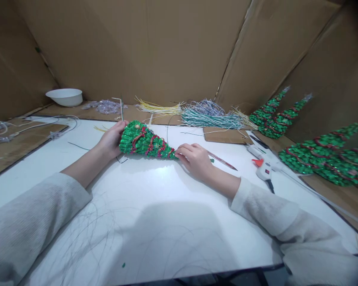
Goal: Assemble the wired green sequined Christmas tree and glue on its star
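Observation:
A small green tinsel Christmas tree (pixel 147 143) with a red garland lies sideways between my hands, its wide base to the left and its tip to the right. My left hand (pixel 112 139) grips the base, its fingers partly hidden behind it. A bent pale wire (pixel 121 107) sticks up beside that hand. My right hand (pixel 195 161) is closed at the narrow tip, thumb and fingers pinched on it. Just behind the right wrist, a reddish-brown pointed strip (pixel 223 160) lies on the white board (pixel 173 190).
Finished-looking green trees (pixel 325 151) stand at the right, near a white glue gun (pixel 264 169) with an orange tip. Bundles of green and white wire (pixel 211 119) and yellow wire (pixel 159 107) lie at the back. A white bowl (pixel 65 97) and clear plastic pieces (pixel 107 106) sit back left. Cardboard walls enclose the table.

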The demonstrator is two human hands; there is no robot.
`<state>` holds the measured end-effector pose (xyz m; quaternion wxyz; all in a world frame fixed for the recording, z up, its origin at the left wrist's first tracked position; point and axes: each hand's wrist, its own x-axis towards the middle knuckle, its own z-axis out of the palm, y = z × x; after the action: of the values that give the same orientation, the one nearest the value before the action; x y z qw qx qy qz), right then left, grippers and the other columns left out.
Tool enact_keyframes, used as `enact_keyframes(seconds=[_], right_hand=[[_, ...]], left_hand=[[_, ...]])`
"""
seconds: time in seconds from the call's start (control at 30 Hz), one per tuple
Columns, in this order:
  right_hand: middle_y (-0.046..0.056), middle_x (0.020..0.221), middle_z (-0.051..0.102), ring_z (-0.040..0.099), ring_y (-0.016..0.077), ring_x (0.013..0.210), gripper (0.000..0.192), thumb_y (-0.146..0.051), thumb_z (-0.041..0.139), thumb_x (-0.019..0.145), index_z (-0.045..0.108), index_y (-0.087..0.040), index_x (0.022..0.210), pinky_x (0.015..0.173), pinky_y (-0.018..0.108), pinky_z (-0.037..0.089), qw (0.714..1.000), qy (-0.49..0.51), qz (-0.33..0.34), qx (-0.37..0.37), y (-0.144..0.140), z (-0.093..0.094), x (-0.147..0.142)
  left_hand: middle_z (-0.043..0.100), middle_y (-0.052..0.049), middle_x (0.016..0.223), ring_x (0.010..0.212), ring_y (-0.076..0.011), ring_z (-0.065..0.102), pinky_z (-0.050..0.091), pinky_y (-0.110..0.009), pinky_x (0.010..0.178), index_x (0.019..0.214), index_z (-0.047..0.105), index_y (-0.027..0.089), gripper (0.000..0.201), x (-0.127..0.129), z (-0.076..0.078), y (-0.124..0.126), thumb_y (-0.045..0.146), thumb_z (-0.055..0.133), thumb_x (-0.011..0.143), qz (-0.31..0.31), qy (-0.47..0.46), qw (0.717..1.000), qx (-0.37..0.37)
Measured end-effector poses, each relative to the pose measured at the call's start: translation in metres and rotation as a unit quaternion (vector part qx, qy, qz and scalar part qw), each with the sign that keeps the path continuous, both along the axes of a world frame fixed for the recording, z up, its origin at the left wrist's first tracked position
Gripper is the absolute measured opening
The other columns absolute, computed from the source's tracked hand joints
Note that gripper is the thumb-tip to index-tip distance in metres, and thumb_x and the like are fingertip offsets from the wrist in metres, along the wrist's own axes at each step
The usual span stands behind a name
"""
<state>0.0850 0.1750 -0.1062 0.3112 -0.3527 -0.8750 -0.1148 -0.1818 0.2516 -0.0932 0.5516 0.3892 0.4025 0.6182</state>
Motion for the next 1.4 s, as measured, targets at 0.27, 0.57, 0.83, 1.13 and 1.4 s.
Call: enact_keyframes(seconds=[0.27,0.57,0.83,1.13,1.4], right_hand=[[0.004,0.085,0.069,0.055,0.0139,0.07,0.02,-0.018,0.043,0.093,0.061,-0.016,0.083,0.069,0.03,0.031,1.0,-0.02,-0.009,0.02,0.002,-0.001,-0.001],[0.003,0.081,0.069,0.05,0.0135,0.063,0.022,-0.017,0.044,0.093,0.061,-0.015,0.079,0.065,0.029,0.029,0.997,-0.034,-0.029,0.066,0.003,-0.006,-0.004],[0.005,0.078,0.067,0.043,0.0151,0.059,0.028,-0.017,0.04,0.094,0.062,-0.015,0.077,0.065,0.029,0.029,0.995,-0.067,-0.05,0.06,0.005,-0.007,-0.004],[0.005,0.09,0.07,0.052,0.0143,0.067,0.029,-0.018,0.038,0.095,0.065,-0.017,0.085,0.072,0.031,0.033,0.991,-0.097,-0.082,-0.031,0.006,-0.006,-0.004],[0.011,0.087,0.07,0.064,0.0219,0.08,0.03,-0.045,0.05,0.087,0.067,-0.021,0.087,0.068,0.032,0.044,0.93,-0.083,-0.324,-0.153,-0.021,0.051,0.063]], left_hand=[[0.059,-0.002,0.084,0.065,-0.0095,0.056,0.049,-0.024,0.056,0.098,0.057,0.012,0.019,0.01,-0.001,0.003,0.028,0.054,0.088,0.085,0.062,0.994,-0.003],[0.053,0.003,0.07,0.051,-0.0051,0.047,0.041,-0.017,0.045,0.088,0.057,0.011,0.015,0.014,0.001,-0.003,0.026,0.054,0.088,0.121,0.097,0.987,0.036],[0.052,0.003,0.068,0.049,-0.0046,0.045,0.04,-0.017,0.043,0.086,0.056,0.011,0.016,0.016,0.002,-0.006,0.027,0.054,0.088,0.129,0.106,0.985,0.031],[0.058,-0.001,0.08,0.061,-0.0082,0.054,0.048,-0.022,0.053,0.094,0.057,0.012,0.019,0.017,0.002,-0.01,0.029,0.054,0.088,0.127,0.116,0.985,0.013],[0.06,-0.002,0.082,0.065,-0.01,0.057,0.05,-0.025,0.058,0.094,0.058,0.012,0.021,0.023,0.004,-0.019,0.031,0.054,0.088,0.101,0.108,0.989,0.01]])
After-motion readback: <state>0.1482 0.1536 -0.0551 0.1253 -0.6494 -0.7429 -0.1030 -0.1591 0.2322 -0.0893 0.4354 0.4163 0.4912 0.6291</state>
